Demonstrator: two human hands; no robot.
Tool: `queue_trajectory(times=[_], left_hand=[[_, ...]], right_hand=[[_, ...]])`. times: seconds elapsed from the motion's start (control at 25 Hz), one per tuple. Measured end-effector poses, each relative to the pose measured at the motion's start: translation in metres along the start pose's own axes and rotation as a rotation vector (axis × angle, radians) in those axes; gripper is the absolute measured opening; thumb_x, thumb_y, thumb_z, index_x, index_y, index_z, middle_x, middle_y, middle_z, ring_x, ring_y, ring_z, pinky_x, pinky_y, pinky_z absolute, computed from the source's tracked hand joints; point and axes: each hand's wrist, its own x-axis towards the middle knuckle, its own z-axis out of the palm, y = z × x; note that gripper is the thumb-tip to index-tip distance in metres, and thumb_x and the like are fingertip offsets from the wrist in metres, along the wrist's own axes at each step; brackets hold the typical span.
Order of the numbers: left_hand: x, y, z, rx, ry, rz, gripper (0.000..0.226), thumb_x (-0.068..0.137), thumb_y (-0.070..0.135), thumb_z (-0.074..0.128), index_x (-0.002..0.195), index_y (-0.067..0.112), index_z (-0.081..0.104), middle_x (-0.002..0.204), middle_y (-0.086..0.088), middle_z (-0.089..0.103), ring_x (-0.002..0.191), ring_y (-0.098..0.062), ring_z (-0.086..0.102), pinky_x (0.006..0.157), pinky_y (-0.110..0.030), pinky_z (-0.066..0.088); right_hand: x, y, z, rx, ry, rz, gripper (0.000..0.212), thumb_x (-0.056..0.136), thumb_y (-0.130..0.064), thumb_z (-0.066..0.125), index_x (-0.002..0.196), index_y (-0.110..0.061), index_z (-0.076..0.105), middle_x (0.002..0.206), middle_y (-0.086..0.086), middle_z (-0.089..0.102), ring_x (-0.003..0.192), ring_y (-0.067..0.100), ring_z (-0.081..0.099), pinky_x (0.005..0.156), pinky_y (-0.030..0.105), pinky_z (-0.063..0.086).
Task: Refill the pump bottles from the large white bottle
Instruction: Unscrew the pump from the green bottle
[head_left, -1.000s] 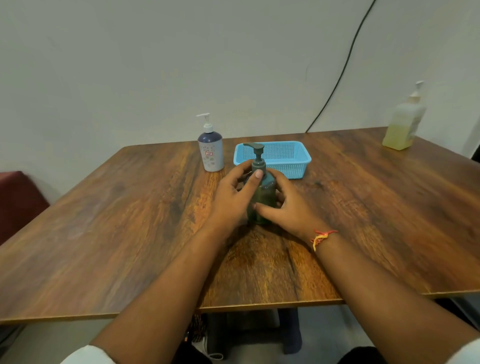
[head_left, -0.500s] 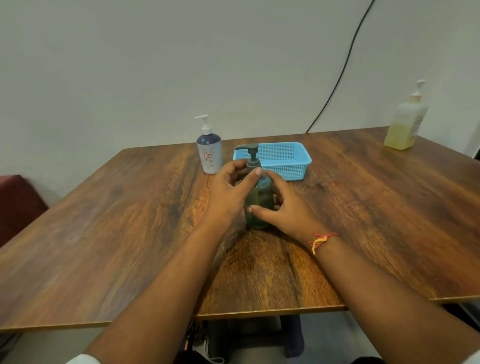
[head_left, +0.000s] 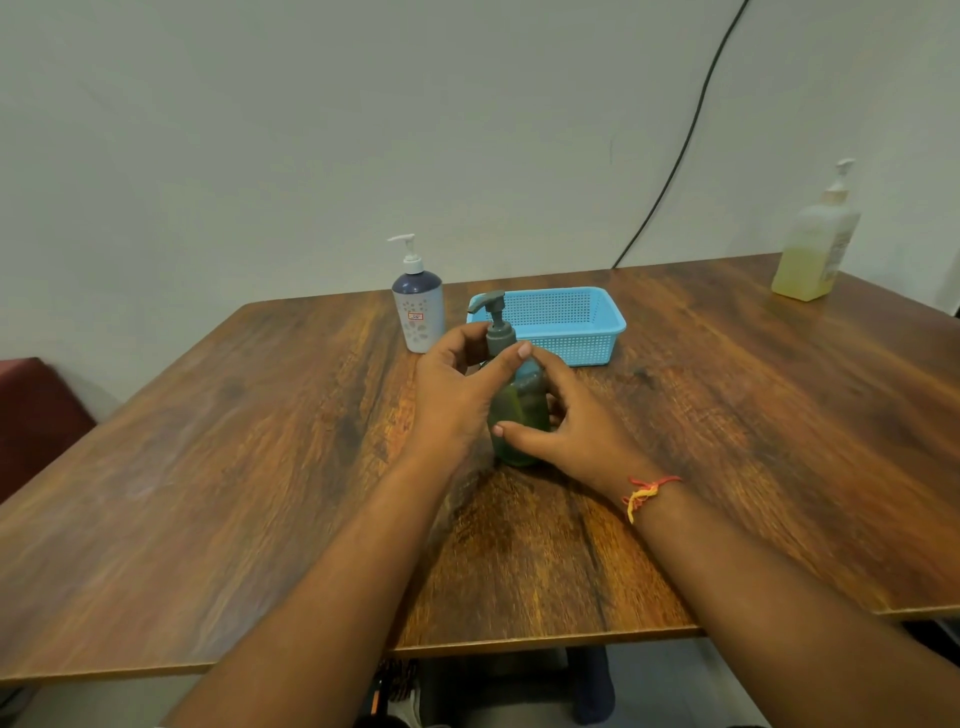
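We are working on the green pump bottle (head_left: 511, 415), which is standing upright near the middle of the worktop (head_left: 260, 467), just in front of the blue basket (head_left: 587, 345). Our right grip (head_left: 576, 431) is wrapping the bottle's body and bracing it, thumb lying across the front. Our left grip (head_left: 457, 395) is curling round the collar under the pump head (head_left: 491, 304), thumb and fingers pinching it. By our reading we are opening this bottle by twisting the collar loose; whether the thread is already free we cannot tell.

The next move is calling for the pump to be lifted straight out and laid somewhere it will not drip. After that we are needing the large white bottle (head_left: 815, 244), which is standing well apart at the far right corner. The second pump bottle (head_left: 418, 312) is waiting just beside the basket's left end, its top on. Nothing is lying between us and the white bottle, though the basket is sitting close behind both grips.
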Motion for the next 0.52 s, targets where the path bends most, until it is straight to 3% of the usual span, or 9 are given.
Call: queue_trajectory(times=[0.28, 0.52], left_hand=[[0.000, 0.001, 0.010, 0.040, 0.067, 0.024, 0.041, 0.077, 0.016, 0.086, 0.111, 0.015, 0.062, 0.112, -0.006, 0.073, 0.107, -0.019, 0.072, 0.088, -0.043, 0.062], [0.000, 0.008, 0.017, 0.122, 0.064, 0.064, 0.031, 0.083, 0.014, 0.081, 0.113, 0.012, 0.071, 0.105, 0.004, 0.076, 0.100, -0.006, 0.073, 0.080, -0.027, 0.062]], right_hand=[[0.000, 0.002, 0.000, -0.021, 0.010, 0.017, 0.086, 0.083, -0.034, 0.080, 0.149, -0.049, 0.026, 0.128, -0.018, 0.053, 0.101, -0.013, 0.054, 0.080, 0.005, 0.047], [0.000, 0.003, -0.001, -0.003, -0.001, 0.030, 0.084, 0.083, -0.036, 0.079, 0.148, -0.047, 0.027, 0.133, -0.014, 0.054, 0.108, -0.003, 0.056, 0.091, 0.016, 0.050]])
